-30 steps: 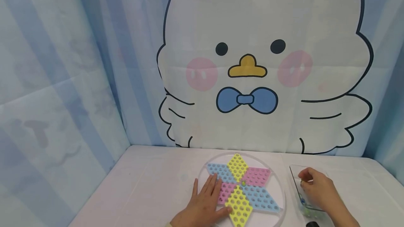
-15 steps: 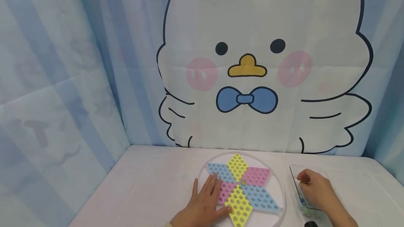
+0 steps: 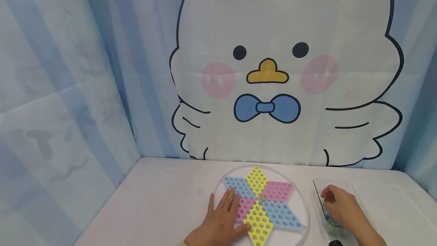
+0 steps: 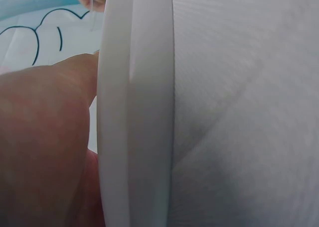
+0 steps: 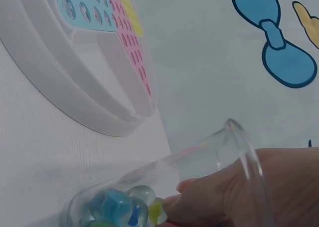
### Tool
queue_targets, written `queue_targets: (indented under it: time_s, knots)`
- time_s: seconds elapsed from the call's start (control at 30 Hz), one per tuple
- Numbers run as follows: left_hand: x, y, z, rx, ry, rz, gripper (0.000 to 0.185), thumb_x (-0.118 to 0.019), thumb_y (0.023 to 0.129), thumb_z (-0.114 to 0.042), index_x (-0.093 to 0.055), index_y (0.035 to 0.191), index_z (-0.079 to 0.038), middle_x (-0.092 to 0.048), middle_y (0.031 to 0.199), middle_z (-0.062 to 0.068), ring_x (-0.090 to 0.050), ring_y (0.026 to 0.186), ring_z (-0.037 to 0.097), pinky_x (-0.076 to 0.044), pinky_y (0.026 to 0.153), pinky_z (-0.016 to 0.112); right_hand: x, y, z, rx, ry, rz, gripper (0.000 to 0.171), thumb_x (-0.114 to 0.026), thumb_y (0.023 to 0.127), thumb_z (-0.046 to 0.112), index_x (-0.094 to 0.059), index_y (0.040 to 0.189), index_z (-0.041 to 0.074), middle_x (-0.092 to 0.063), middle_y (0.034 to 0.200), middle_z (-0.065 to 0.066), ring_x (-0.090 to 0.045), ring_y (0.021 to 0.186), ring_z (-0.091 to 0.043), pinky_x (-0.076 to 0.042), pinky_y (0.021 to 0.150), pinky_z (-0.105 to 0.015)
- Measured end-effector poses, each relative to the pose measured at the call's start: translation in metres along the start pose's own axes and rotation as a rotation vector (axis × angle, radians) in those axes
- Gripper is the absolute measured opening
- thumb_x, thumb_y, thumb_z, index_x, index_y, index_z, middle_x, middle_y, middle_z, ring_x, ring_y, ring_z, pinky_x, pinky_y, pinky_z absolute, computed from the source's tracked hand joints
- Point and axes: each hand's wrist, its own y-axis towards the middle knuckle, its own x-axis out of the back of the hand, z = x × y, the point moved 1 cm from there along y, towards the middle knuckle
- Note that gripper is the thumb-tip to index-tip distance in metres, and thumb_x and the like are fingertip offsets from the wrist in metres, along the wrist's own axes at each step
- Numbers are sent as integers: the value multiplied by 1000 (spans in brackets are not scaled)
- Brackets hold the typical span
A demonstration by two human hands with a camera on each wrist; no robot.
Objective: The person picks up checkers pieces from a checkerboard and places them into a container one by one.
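A left hand (image 3: 220,221) lies flat, fingers straight, on a round star-patterned peg board (image 3: 261,204) on the counter (image 3: 160,200). The right hand (image 3: 341,208) reaches into a clear tray (image 5: 239,142) of glass marbles (image 5: 122,207), fingers curled; whether it has hold of one is hidden. Picking seems underway; placement would need a precise drop.

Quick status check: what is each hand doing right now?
Left hand: open, fingers flat on the star board.
Right hand: in the clear tray of marbles, fingers curled; grip cannot be told.
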Motion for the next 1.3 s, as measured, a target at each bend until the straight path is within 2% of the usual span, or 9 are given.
queue_targets:
  time_s: [0.27, 0.6, 0.83, 0.97, 1.17, 1.3]
  knots:
    - [0, -1, 0, -9, -4, -8, 97, -36, 88, -80, -22, 159, -16, -11, 168, 4, -10, 156, 23, -5, 119, 65, 1, -2, 4, -20, 9, -3, 13, -60, 83, -4, -61, 96, -3, -66, 90, -15, -59, 81, -22, -53, 76, -44]
    - [0, -2, 0, -8, -1, -16, 97, -36, 88, -80, -22, 159, -15, -11, 168, 4, -9, 156, 22, -4, 119, 65, 8, -5, 13, -16, 38, -103, 17, -55, 91, 5, -61, 105, -2, -66, 103, -22, -61, 92, -31, -52, 81, -50]
    - [1, -2, 1, -14, -9, -17, 97, -36, 88, -80, -21, 159, -16, -11, 168, 4, -9, 156, 23, -4, 120, 65, 9, -8, 18, -16, 62, -166, 20, -54, 91, 6, -60, 108, -3, -66, 102, -22, -60, 92, -32, -52, 79, -48]
    - [1, -2, 2, -16, -14, -21, 97, -36, 88, -79, -21, 159, -15, -11, 168, 4, -9, 156, 23, -3, 119, 65, 8, -12, 25, 55, 76, -230, 20, -56, 90, 6, -62, 107, -2, -68, 99, -18, -61, 91, -29, -53, 76, -44]
    - [0, 0, 2, -9, -20, -8, 97, -37, 87, -80, -21, 159, -16, -11, 168, 4, -10, 156, 23, -3, 120, 65, 6, -19, 37, 192, 79, -324, 14, -59, 88, 4, -66, 101, 1, -69, 94, -11, -64, 89, -25, -50, 67, -24]
    - [-1, 2, 1, 6, -19, 3, 97, -38, 87, -80, -22, 159, -17, -11, 168, 4, -11, 156, 23, -4, 120, 65, 3, -22, 47, 248, 94, -340, 14, -59, 88, 3, -65, 100, 2, -68, 95, -9, -64, 90, -24, -52, 68, -22]
